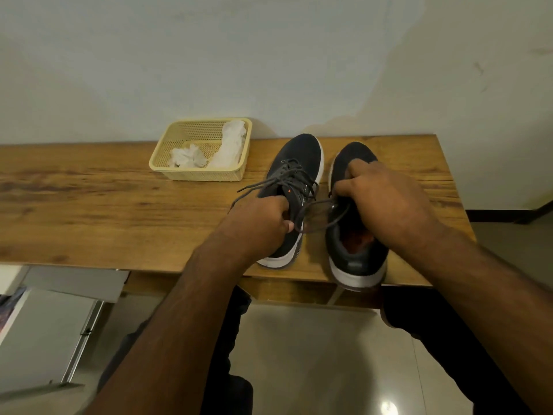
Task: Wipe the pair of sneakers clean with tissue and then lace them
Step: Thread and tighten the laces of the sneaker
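Sitting side by side on the wooden table [89, 205], both dark sneakers [294, 175] show white soles. The left hand [263, 223] pinches a grey lace [317, 217]; the right hand [386, 199] curls its fingers over the right sneaker [356, 253], hiding its eyelets.

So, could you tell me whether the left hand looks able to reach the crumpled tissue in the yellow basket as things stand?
Probably yes. Only bare table lies between the left hand and the yellow basket, whose open top leaves the crumpled tissue exposed. But the hand now pinches a shoelace, so it would have to let go first.
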